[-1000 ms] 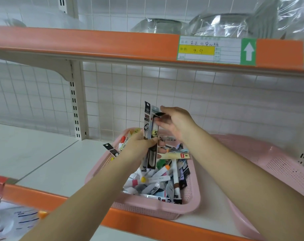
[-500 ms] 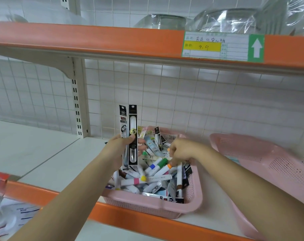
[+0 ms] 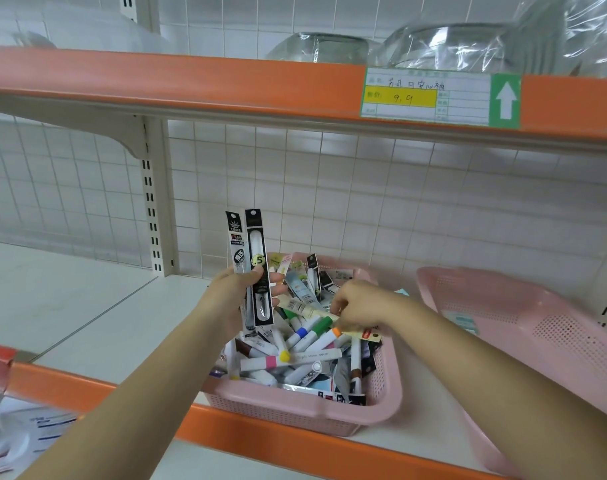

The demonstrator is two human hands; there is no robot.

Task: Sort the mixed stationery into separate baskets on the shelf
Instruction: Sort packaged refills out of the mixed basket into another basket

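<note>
The left hand (image 3: 238, 297) holds two slim black refill packs (image 3: 252, 258) upright above the mixed pink basket (image 3: 295, 412) at lower centre. Its fingers are clamped round their middles, probably to keep one kind gathered and clear of the pile while more are picked out. The right hand (image 3: 359, 306) reaches into that basket, its fingers curled on the end of a cream packet (image 3: 300, 305) lying over the capped markers (image 3: 310, 341), apparently to pull it free. The second pink basket (image 3: 544, 327) waits tilted at right on the shelf (image 3: 87, 306), likely a destination. Its right side is cut off by the frame edge, and its contents are only a pale blur. The right fingertips are smeared, and the print on the packs is unreadable.
</note>
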